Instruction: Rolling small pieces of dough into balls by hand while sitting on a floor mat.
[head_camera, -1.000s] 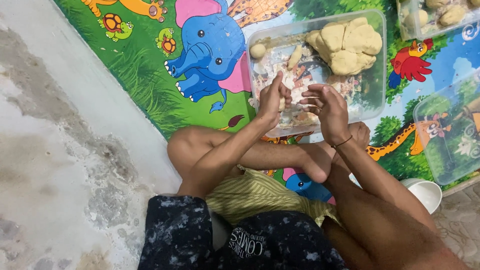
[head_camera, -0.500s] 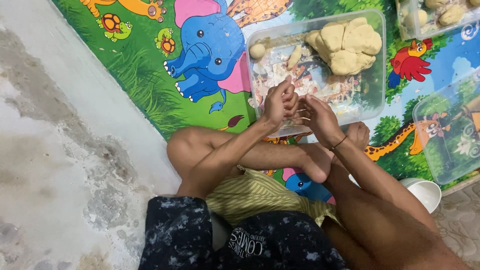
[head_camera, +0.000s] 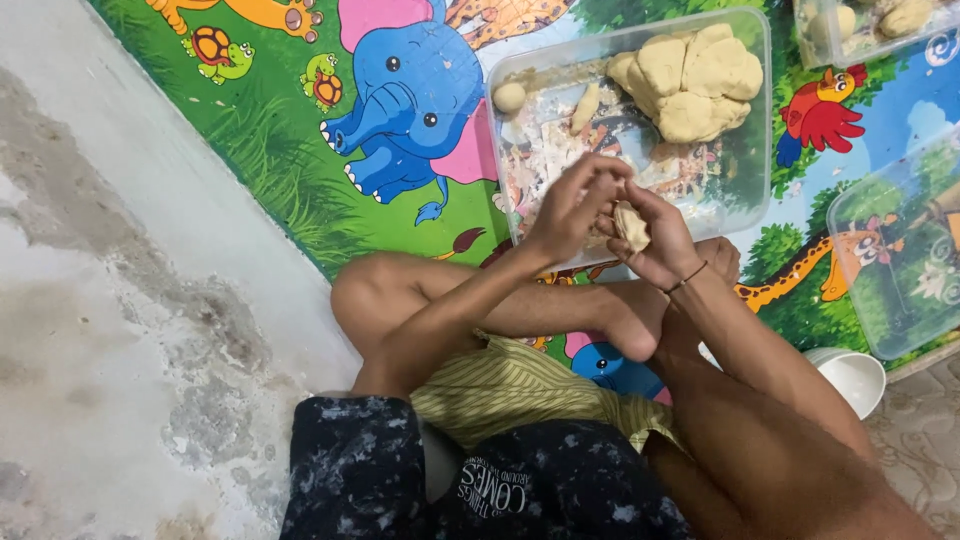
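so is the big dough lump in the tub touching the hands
No, the big dough lump sits at the far end of the tub, apart from the left hand and right hand, which press a small dough piece.

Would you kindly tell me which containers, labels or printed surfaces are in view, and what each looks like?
Clear rectangular plastic tub, ahead of the hands: holds beige dough.
Second clear plastic tub, top right corner: dough pieces inside.
Clear plastic lid, right edge: rounded rectangle.
Colourful cartoon animal mat, on the floor: blue elephant, green grass.
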